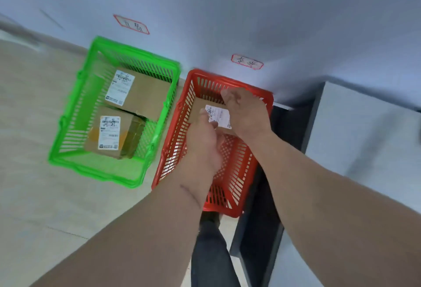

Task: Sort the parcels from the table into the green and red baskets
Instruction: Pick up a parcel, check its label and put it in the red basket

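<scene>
Right now both hands, left and right, grip a labelled parcel inside the red basket; beside it, the green basket holds two boxes.

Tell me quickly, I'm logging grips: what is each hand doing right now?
Left hand: holds the near edge of the parcel over the red basket.
Right hand: grips the parcel's far side.
</scene>
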